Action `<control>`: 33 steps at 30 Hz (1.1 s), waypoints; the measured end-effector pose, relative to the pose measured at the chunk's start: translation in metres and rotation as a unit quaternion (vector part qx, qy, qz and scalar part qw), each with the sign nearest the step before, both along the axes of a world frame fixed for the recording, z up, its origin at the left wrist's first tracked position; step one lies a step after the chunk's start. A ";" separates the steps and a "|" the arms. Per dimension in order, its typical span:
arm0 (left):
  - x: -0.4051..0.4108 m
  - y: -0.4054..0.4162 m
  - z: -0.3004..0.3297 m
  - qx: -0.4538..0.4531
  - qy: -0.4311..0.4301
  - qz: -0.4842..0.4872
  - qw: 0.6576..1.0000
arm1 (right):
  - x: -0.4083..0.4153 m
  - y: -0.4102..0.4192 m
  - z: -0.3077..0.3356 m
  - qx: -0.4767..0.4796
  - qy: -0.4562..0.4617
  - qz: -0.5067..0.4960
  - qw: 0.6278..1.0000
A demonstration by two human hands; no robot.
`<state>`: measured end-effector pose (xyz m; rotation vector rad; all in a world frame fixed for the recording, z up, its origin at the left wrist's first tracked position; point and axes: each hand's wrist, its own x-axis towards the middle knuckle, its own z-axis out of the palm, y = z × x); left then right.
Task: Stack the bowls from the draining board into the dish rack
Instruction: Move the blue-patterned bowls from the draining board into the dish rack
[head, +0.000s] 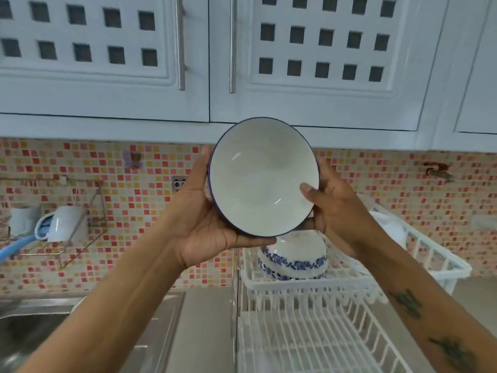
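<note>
Two bare hands grasp a white bowl (pixel 262 179) between them, raised in the air in front of the wall cupboards. The left hand (pixel 207 219) cups the bowl's left and lower rim from outside, palm against the outer wall, fingers hidden behind it. The right hand (pixel 333 208) clasps the right rim, its thumb pressed over the edge onto the inner surface and the other fingers behind. The bowl is tipped so its opening faces the viewer: the inside is plain glossy white with a few small glints of light, and a thin dark blue line runs all round the rim. A sliver of blue shows on the outer wall by the left hand; the rest of the outside is hidden. Just below the held bowl, and apart from it, a second bowl (pixel 293 258) sits upside down in the far end of a white plastic dish rack (pixel 317 332). This one is white with a band of blue flowers near its rim. The rack's nearer ribs are bare, and its raised white wall runs along the right side. The rack stands on a steel counter (pixel 207 332), with a steel sink (pixel 29 329) at the counter's left edge. Behind is a mosaic wall of red, orange and cream tiles (pixel 134 211), where a wire shelf (pixel 67 224) holds white cups (pixel 66 223).
</note>
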<state>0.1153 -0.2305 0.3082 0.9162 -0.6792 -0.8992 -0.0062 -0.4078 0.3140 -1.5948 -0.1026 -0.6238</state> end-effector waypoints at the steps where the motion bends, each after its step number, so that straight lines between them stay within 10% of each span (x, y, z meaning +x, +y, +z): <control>1: -0.007 -0.004 0.007 0.009 0.019 0.002 1.000 | 0.000 -0.005 0.005 0.015 0.009 0.007 1.000; 7: -0.022 -0.038 0.011 0.046 -0.078 0.156 0.984 | 0.005 -0.051 0.021 0.088 0.141 0.007 0.986; 15: -0.003 -0.070 -0.032 0.118 -0.467 0.311 0.819 | 0.029 -0.084 0.000 0.150 0.239 0.014 0.959; 21: 0.006 -0.088 -0.054 0.144 -0.549 0.304 0.765 | 0.040 -0.084 -0.024 -0.021 0.281 -0.100 0.954; 33: 0.011 -0.106 -0.065 0.271 -0.634 0.218 0.691 | 0.054 -0.092 -0.061 0.044 0.306 -0.128 0.942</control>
